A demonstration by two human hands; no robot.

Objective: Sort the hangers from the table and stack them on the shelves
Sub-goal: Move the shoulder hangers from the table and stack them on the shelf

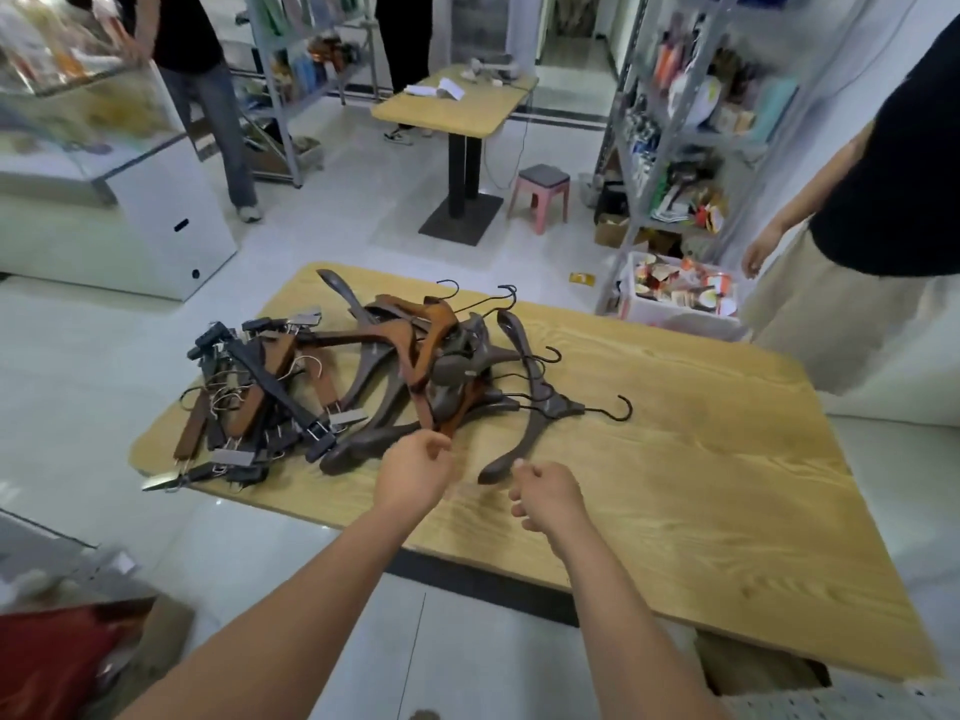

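Our left hand [415, 475] hung over the near edge of the hanger pile [405, 366], fingers curled. We could not tell whether they pinched the tip of a brown hanger there. Our right hand [548, 493] was loosely curled and grasped nothing, just beside the lower end of a dark hanger [540, 402] that lay apart from the heap with its hook pointing right.

The pile sat on the left half of the wooden table [701, 485], with the clip hangers [260, 387] bunched at its left. Past the table stood a white bin [675, 324] of packets, metal shelves [639, 148] full of goods, a pink stool [540, 197] and a smaller table [457, 111]. A person [857, 241] in a dark top stood at the right.
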